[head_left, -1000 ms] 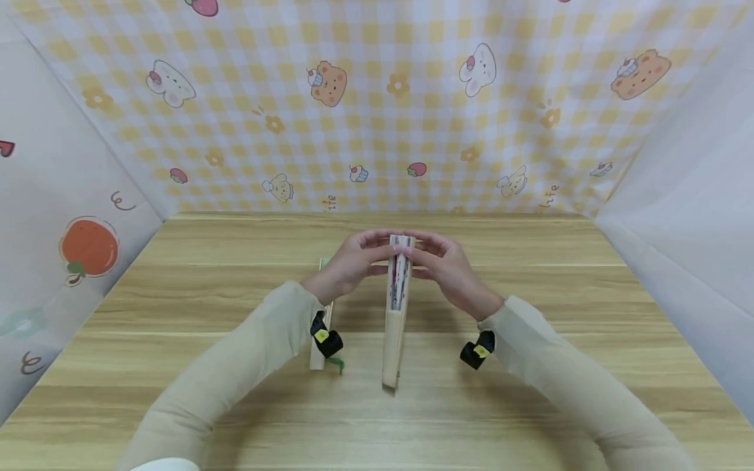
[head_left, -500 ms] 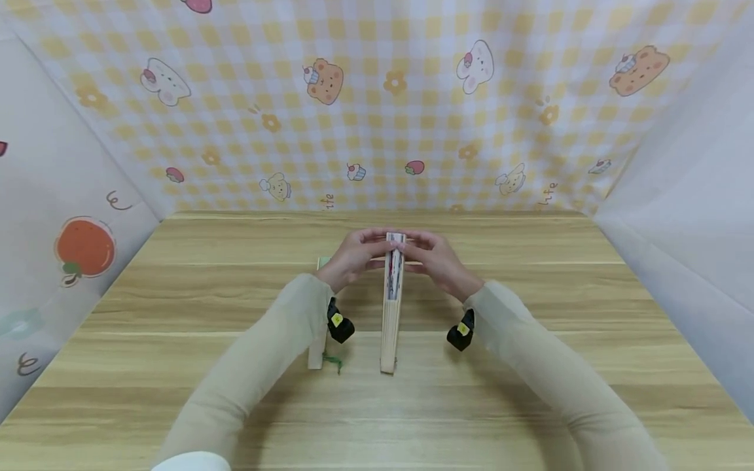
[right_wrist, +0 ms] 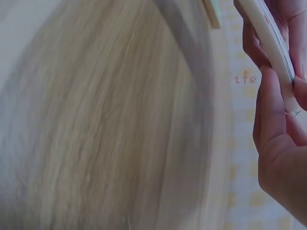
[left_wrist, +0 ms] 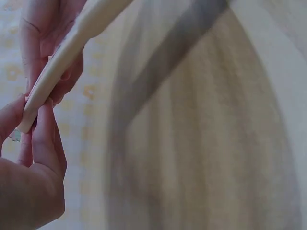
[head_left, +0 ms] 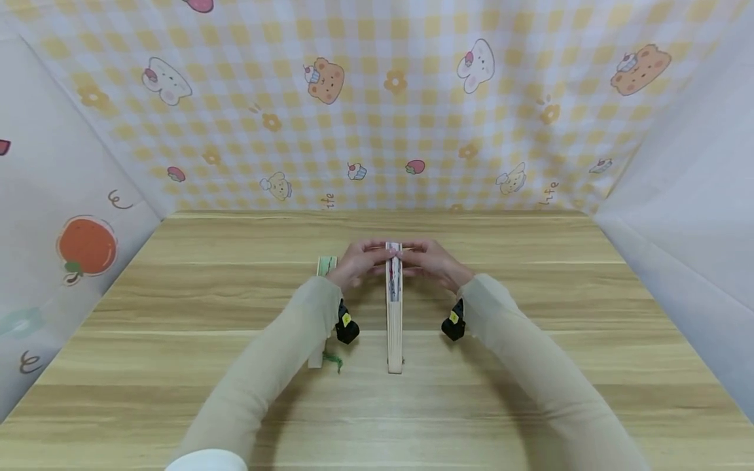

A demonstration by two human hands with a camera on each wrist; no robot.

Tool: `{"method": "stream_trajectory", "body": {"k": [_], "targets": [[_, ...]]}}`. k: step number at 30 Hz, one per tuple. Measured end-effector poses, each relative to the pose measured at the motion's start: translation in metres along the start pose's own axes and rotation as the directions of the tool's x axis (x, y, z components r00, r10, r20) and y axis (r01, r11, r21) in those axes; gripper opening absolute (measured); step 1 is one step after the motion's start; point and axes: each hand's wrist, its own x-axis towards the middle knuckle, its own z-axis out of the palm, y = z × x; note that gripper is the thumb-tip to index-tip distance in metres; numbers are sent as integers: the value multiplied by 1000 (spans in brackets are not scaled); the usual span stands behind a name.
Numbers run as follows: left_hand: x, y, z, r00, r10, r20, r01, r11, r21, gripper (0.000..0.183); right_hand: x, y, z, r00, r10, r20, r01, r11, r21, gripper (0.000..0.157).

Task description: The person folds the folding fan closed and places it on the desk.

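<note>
A folded hand fan (head_left: 394, 333) with pale wooden ribs and a printed white leaf points away from me at the middle of the table. My left hand (head_left: 359, 259) grips its far end from the left side, thumb on top. From the right, my right hand (head_left: 433, 260) pinches the same end, and the two thumbs meet over the leaf. In the left wrist view the fan's pale outer rib (left_wrist: 60, 64) runs between the fingers of both hands. The right wrist view shows the fan (right_wrist: 268, 43) held from either side too.
A second folded fan (head_left: 315, 357), with a green leaf and a green tassel (head_left: 334, 360), lies on the wooden table (head_left: 530, 281) left of the held one, partly behind my left sleeve. A yellow checked cloth (head_left: 389, 131) hangs behind the table.
Both hands have come slightly nearer each other and lower with the fan. The fan looks narrower and straighter, its near end shifted away from me. More of the green fan shows.
</note>
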Motion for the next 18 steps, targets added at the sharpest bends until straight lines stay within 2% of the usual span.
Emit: {"method": "stream_trajectory", "body": {"k": [5, 9, 18], "targets": [[7, -8, 1, 999, -24, -26, 23, 999, -49, 33, 8, 5, -2, 1000, 10, -6, -11, 997, -79, 41], [9, -11, 1, 999, -28, -29, 28, 999, -19, 31, 11, 8, -1, 999, 17, -29, -21, 990, -139, 44], [10, -12, -2, 997, -75, -25, 76, 997, 30, 35, 13, 13, -1, 996, 65, -59, -73, 985, -156, 44]]}}
